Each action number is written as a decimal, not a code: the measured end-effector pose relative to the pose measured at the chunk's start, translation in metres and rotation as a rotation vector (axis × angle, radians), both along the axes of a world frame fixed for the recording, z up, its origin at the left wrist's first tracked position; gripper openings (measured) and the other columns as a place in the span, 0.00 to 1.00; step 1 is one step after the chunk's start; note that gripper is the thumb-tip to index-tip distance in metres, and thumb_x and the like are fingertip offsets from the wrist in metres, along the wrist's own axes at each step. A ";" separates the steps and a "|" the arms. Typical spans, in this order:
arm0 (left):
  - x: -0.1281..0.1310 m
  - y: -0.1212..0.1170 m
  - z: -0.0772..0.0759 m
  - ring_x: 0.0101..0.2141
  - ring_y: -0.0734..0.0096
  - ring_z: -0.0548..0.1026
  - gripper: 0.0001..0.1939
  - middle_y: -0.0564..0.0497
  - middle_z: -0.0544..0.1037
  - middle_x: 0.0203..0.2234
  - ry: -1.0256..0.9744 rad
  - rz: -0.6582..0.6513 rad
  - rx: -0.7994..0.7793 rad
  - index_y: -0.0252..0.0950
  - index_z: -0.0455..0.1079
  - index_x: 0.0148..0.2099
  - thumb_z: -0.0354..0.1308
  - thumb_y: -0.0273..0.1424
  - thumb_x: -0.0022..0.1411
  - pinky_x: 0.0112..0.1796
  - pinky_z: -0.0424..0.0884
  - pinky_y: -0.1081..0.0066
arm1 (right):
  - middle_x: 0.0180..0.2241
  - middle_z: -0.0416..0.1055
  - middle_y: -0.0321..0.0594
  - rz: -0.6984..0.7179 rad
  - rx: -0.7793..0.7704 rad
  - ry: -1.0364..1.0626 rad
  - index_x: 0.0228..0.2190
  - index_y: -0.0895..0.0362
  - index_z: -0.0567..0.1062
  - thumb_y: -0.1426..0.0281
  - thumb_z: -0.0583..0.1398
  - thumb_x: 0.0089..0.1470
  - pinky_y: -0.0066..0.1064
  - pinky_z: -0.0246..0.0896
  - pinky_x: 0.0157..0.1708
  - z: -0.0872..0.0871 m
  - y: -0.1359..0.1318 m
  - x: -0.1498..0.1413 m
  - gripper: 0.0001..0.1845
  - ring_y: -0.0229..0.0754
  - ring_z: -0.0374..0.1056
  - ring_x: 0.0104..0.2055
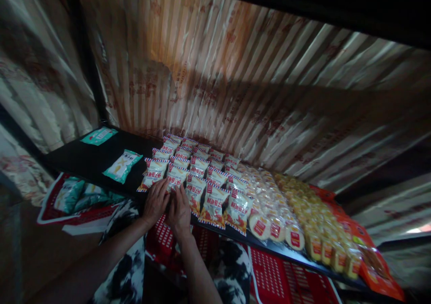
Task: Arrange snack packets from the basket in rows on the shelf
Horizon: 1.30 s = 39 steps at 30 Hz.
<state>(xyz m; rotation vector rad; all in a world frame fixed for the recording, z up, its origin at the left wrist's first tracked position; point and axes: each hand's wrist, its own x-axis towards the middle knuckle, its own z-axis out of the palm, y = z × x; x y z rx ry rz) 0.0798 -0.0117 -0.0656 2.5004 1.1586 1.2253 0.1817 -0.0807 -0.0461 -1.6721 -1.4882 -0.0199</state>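
Rows of small white snack bags with striped ends and red lettering stand on a black shelf. My left hand and my right hand are close together at the shelf's front edge. Between them, the fingers of both hands are closed on the lower part of a front-row snack bag. Its bottom edge is partly hidden by the fingers. Another snack bag leans just left of it, close to my left fingertips. To the right, a similar snack bag stands near my right hand.
Two green packets, one nearer and one farther, lie on the left. Rightward are wrapped round cakes, yellow packets and orange bags. Red baskets sit below; the left basket holds green packets. A pleated curtain hangs behind.
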 end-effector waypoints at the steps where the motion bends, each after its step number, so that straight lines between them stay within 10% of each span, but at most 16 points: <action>1: 0.000 0.001 0.000 0.55 0.60 0.63 0.23 0.42 0.67 0.54 0.005 -0.001 -0.004 0.35 0.55 0.61 0.44 0.32 0.65 0.55 0.60 0.55 | 0.59 0.57 0.51 -0.006 0.006 0.002 0.57 0.58 0.61 0.75 0.49 0.56 0.44 0.59 0.54 -0.002 0.001 0.000 0.26 0.46 0.55 0.60; 19: -0.023 0.023 0.008 0.62 0.54 0.50 0.21 0.39 0.58 0.60 -0.056 0.205 0.018 0.34 0.58 0.59 0.44 0.33 0.65 0.57 0.52 0.51 | 0.63 0.47 0.49 -0.056 0.029 -0.092 0.60 0.54 0.56 0.76 0.47 0.59 0.52 0.54 0.57 -0.010 0.001 -0.002 0.27 0.49 0.43 0.65; 39: -0.036 0.051 0.004 0.61 0.56 0.53 0.31 0.37 0.53 0.62 -0.070 0.062 -0.031 0.32 0.41 0.66 0.46 0.32 0.64 0.57 0.58 0.54 | 0.62 0.48 0.52 -0.078 0.052 -0.119 0.59 0.57 0.55 0.72 0.47 0.61 0.52 0.56 0.55 -0.019 0.005 -0.008 0.25 0.50 0.43 0.65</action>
